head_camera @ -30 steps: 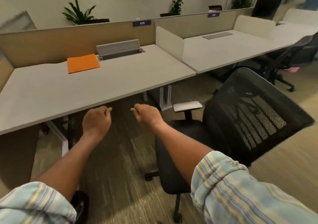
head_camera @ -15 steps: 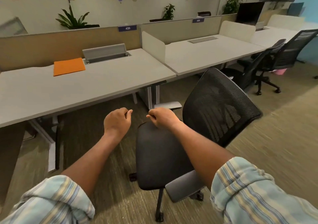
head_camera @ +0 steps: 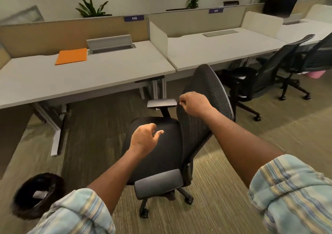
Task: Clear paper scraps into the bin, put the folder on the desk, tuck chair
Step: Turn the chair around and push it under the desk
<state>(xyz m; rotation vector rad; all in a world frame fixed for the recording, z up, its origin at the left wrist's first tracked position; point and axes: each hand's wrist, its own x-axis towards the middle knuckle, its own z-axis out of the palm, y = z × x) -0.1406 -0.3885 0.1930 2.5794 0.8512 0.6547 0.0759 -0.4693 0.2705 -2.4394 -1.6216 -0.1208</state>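
My right hand (head_camera: 195, 104) curled loosely at the chair (head_camera: 203, 108) backrest, left hand (head_camera: 145, 138) open above the seat; I judged gripping the backrest top best for pushing it under the table (head_camera: 86, 79).

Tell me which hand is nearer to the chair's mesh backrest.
Right. The right hand is up at the mesh backrest, in front of its upper edge; contact is unclear. The left hand hovers lower, over the seat, fingers loosely open, clear of the backrest.

Chair (head_camera: 203, 108): black mesh back, matt fabric seat, smooth grey plastic armrests. Tabletop (head_camera: 93, 77): matt light-grey laminate, metal legs. Folder (head_camera: 71, 56): matt orange, paper or card. Floor (head_camera: 224, 189): ribbed carpet. Sleeves (head_camera: 294, 192): striped woven cloth.
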